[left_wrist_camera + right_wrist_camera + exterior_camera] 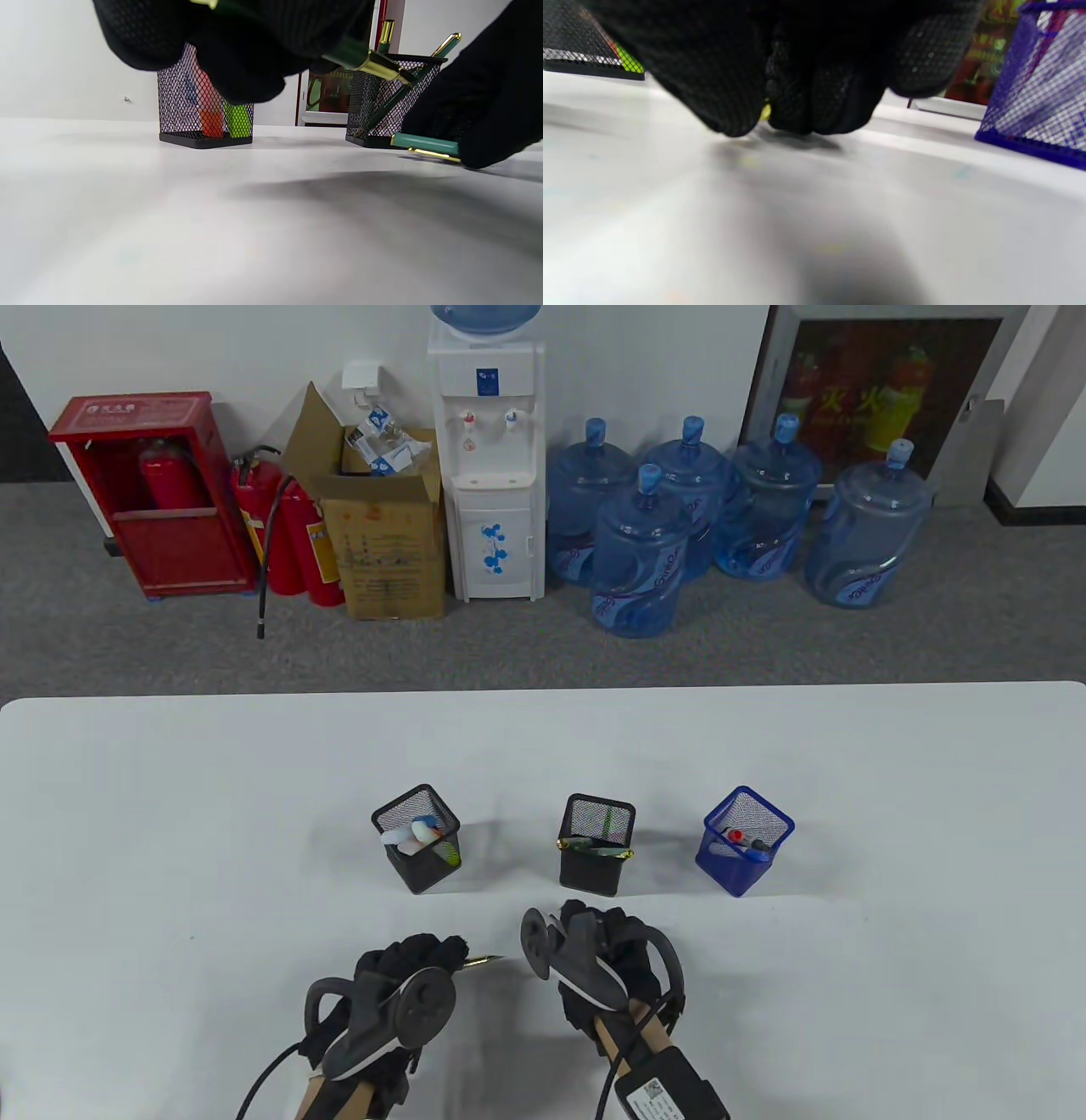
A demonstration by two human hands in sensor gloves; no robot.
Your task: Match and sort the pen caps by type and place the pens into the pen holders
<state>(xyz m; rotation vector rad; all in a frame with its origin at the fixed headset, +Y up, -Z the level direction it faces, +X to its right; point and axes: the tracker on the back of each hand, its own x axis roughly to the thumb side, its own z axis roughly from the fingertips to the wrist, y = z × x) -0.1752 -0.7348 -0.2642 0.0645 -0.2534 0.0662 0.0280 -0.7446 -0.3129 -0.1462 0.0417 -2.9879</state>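
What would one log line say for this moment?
left hand: holds uncapped green pen | right hand: picks up green cap from table | middle holder: green pens

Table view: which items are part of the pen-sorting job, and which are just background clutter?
Job:
- left black mesh holder
- middle black mesh holder
- blue mesh holder
- green pen held by left hand
- green cap pinched by right hand

Clutter:
- water dispenser
- water jugs
- cardboard box
- fire extinguishers
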